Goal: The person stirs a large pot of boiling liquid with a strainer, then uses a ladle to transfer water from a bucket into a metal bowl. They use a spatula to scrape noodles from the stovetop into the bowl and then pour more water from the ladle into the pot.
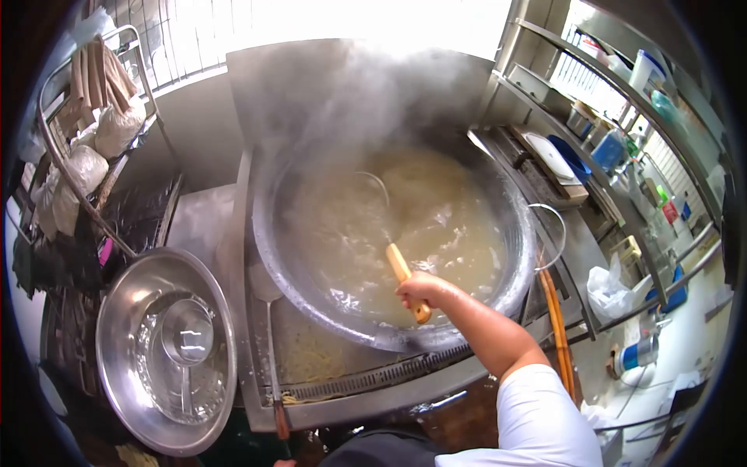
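Note:
My right hand (420, 293) is wrapped round the wooden handle (399, 263) of a round-rimmed strainer. Its head dips into the cloudy, steaming liquid (451, 202) of a very large metal pot (268, 257); only a thin curved rim (381, 187) shows. Of my left hand (285, 463), just a sliver of skin appears at the bottom edge, fingers hidden. Close to it is the wooden grip of a long metal spatula (271, 335), which lies along the stove left of the pot.
A wide steel basin (222, 366) at the left holds water and a metal ladle (187, 335). Several stacked bags (82, 167) fill a rack behind it. Shelving (622, 86) with containers runs along the right. Steam (366, 93) rises at the back. Pale strands (315, 364) lie on the stove.

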`<move>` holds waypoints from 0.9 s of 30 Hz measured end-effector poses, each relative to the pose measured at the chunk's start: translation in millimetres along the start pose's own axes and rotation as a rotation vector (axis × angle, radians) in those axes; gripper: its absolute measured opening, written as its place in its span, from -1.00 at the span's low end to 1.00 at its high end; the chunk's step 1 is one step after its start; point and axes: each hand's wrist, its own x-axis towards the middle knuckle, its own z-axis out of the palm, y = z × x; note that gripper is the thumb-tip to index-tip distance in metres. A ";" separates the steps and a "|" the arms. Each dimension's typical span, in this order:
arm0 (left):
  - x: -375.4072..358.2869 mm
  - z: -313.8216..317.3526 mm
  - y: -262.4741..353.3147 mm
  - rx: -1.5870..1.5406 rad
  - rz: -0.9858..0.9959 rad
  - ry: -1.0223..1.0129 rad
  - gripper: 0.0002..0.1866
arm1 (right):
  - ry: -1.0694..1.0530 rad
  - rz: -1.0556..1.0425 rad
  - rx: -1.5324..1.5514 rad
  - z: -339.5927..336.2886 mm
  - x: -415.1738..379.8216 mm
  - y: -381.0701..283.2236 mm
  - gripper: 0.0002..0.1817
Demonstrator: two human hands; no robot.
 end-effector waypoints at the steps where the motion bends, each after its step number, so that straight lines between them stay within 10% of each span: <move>1: -10.0 -1.3 8.0 0.011 0.008 -0.001 -0.64 | -0.064 0.006 0.070 7.4 -2.9 4.7 -0.87; 12: 70.4 -83.2 -29.4 0.156 -0.125 0.048 -0.64 | -0.426 0.012 0.545 54.9 -144.6 69.2 -0.70; 22: 61.5 -52.5 21.7 0.283 -0.101 0.043 -0.62 | -0.250 -0.028 0.478 80.0 -284.6 135.0 -0.49; 24: 42.2 -31.4 46.9 0.684 -0.132 -0.061 -0.49 | -0.207 -0.016 0.447 89.4 -304.9 143.3 -0.49; 27: 10.8 13.7 79.2 0.585 0.315 -0.362 -0.30 | -0.096 -0.039 0.410 104.1 -325.5 159.3 -0.55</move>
